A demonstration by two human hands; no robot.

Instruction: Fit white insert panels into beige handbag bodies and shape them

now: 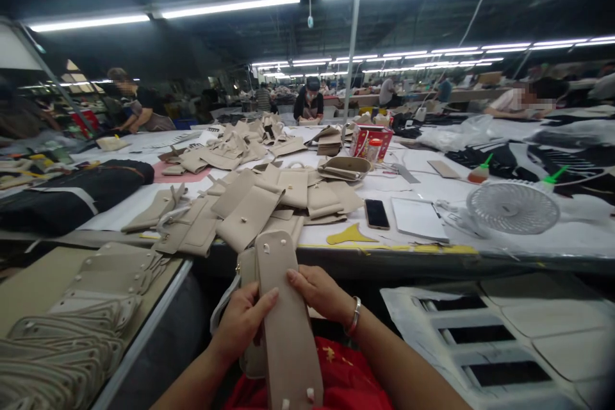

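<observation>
Both my hands hold a long beige leather panel (287, 327) upright in front of me, with small round studs or holes near its ends. My left hand (243, 323) grips its left edge, and my right hand (319, 295) grips its right edge, with a metal bangle on that wrist. Behind the panel is a second beige leather piece (246, 269), partly hidden, with a white strap (221, 301) along its left side. A red cloth (331, 375) lies below my hands.
Beige leather pieces (250, 202) lie heaped on the long white work table (423, 182), beside a phone (377, 214) and a white fan (512, 207). Stacked beige panels (81, 307) sit on a board at lower left. Several co-workers stand beyond.
</observation>
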